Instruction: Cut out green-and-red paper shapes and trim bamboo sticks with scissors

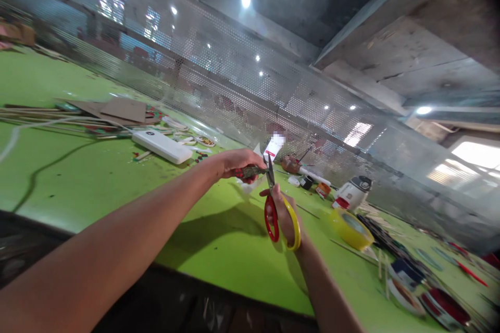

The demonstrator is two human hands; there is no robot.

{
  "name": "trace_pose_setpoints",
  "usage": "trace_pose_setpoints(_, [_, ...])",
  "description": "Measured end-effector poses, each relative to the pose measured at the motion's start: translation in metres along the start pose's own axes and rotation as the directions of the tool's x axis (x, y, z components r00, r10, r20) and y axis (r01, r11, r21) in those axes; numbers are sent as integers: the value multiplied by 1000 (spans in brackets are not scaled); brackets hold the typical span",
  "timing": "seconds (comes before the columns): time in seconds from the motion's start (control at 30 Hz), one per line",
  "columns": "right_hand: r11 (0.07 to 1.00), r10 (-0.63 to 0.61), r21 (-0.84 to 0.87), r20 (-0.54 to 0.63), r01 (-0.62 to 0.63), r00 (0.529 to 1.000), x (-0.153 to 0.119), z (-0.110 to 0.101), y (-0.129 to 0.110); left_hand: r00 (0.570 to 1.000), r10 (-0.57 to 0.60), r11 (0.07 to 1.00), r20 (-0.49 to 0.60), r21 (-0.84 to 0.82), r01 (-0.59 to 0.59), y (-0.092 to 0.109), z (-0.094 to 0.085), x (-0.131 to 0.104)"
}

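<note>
Grasping in the left hand point(245, 162) a small dark-green and red piece point(249, 172), pinched at the fingertips. Holding in the right hand point(284, 214) the scissors point(272, 182), with fingers about the red and yellow loops, and blades pointing up and away, just beside the left fingertips. Cannot tell, for the blur, whether to call the piece caught between the blades. Beneath both hands, the green table point(234, 257). Left of the left hand, a white flat box point(162, 146); farther left, brown cardboard point(124, 110). Just beyond both hands, a white card-like thing point(273, 146) with a red strip. Right of the right hand, a yellow tape roll point(346, 231); beyond this roll, a white and red appliance point(352, 192); farther right and nearer, a round container point(446, 308).
</note>
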State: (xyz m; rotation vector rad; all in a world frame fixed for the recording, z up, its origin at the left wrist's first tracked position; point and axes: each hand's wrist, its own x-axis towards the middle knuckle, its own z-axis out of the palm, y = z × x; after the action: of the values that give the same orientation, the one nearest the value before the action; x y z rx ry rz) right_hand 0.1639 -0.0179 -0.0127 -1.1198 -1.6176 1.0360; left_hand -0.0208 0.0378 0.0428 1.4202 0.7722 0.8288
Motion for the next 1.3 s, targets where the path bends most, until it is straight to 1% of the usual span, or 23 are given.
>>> trace_pose_setpoints(0.1, [997, 16, 80, -16, -15, 1000, 3, -1, 2, 1000, -23, 989, 7, -144, 24, -3, -6, 3])
trace_pose_setpoints(0.17, [987, 36, 158, -33, -30, 999, 6, -3, 5, 999, -13, 968, 32, -251, 21, -5, -4, 4])
trace_pose_setpoints(0.2, [979, 51, 200, -44, -41, 998, 8, -3, 7, 998, 11, 960, 57, -279, 5, -6, -1, 5])
trace_pose_setpoints(0.27, [955, 89, 288, -65, -67, 994, 11, -4, 9, 989, 99, 953, 107, -296, -63, -9, 10, 6])
trace_pose_setpoints(0.3, [942, 108, 327, -77, -78, 991, 13, -4, 9, 981, 151, 950, 118, -291, -112, -10, 16, 7])
trace_pose_setpoints(0.33, [929, 124, 360, -88, -84, 988, 13, -3, 8, 974, 200, 947, 105, -277, -165, -12, 23, 8])
trace_pose_setpoints(0.37, [918, 130, 387, -101, -81, 986, 14, -3, 8, 970, 235, 946, 68, -245, -212, -15, 30, 8])
trace_pose_setpoints(0.43, [902, 125, 427, -117, -64, 985, 14, -2, 5, 955, 284, 945, -83, -143, -293, -20, 42, 11])
trace_pose_setpoints(0.47, [896, 122, 441, -117, -59, 986, 14, -2, 3, 938, 301, 945, -169, -80, -317, -22, 47, 13])
trace_pose_setpoints(0.53, [890, 129, 452, -105, -69, 986, 13, -2, 1, 890, 331, 939, -314, 11, -345, -26, 53, 16])
trace_pose_setpoints(0.57, [894, 130, 442, -104, -71, 986, 12, -1, 0, 866, 336, 934, -370, 15, -356, -28, 54, 18])
trace_pose_setpoints(0.6, [904, 122, 422, -107, -67, 987, 11, -1, -1, 850, 328, 930, -412, -14, -367, -29, 55, 20])
trace_pose_setpoints(0.63, [918, 103, 393, -117, -50, 988, 10, 0, -1, 846, 301, 927, -440, -74, -368, -30, 54, 22])
trace_pose_setpoints(0.67, [933, 78, 359, -129, -27, 989, 10, 1, -1, 858, 251, 924, -449, -154, -351, -30, 52, 23])
trace_pose_setpoints(0.73, [962, 15, 271, -162, 30, 987, 9, 3, 0, 908, 133, 920, -396, -291, -262, -29, 45, 25])
trace_pose_setpoints(0.8, [983, -39, 170, -206, 76, 978, 8, 4, 2, 954, 53, 927, -296, -341, -158, -26, 35, 24])
trace_pose_setpoints(0.87, [990, -61, 108, -233, 88, 971, 8, 4, 4, 969, 43, 925, -242, -357, -130, -21, 27, 22])
trace_pose_setpoints(0.93, [992, -46, 106, -238, 73, 970, 8, 5, 5, 972, 76, 909, -224, -385, -160, -17, 23, 20])
trace_pose_setpoints(1.0, [990, -27, 129, -233, 58, 972, 7, 5, 4, 969, 121, 888, -218, -412, -203, -15, 25, 18])
trace_pose_setpoints(1.1, [985, -32, 158, -235, 70, 972, 8, 5, 1, 954, 201, 875, -224, -397, -278, -16, 36, 16])
trace_pose_setpoints(1.17, [978, -22, 197, -230, 68, 973, 9, 5, 0, 932, 266, 884, -246, -325, -338, -18, 45, 15])
trace_pose_setpoints(1.3, [955, 5, 292, -197, 54, 980, 11, 4, 2, 865, 420, 886, -274, -83, -456, -21, 58, 14])
